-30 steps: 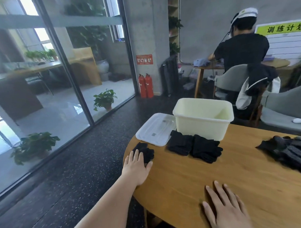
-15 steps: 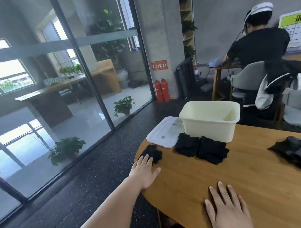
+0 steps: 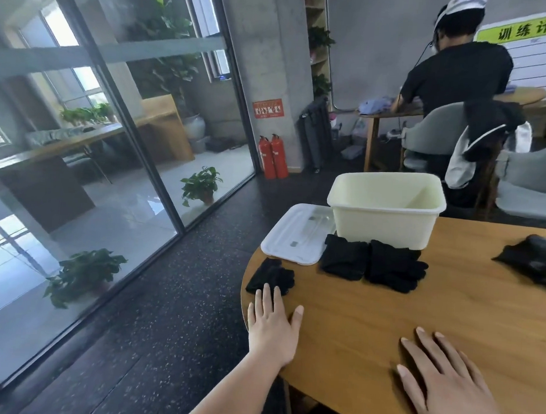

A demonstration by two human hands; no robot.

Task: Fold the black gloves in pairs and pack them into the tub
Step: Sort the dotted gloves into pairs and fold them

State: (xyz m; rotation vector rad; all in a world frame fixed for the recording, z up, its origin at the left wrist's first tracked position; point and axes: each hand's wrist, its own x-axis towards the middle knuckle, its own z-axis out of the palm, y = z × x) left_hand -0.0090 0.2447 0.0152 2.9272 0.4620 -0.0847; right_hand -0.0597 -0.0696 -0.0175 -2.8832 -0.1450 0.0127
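Black knit gloves [image 3: 271, 276], lying left of the tub [image 3: 385, 223] and nearer the person, look light, soft and floppy, so I judge they would sag open unless pinched across the folded middle with all layers together. 2 more folded pairs [image 3: 393, 266] lie just in front of the tub, and a loose heap [image 3: 533, 262] sits well to its right. The left hand [image 3: 272, 327] lies flat, straight fingertips on the near gloves and gripping nothing; the right hand [image 3: 445, 377] rests flat and spread, well short of the tub.
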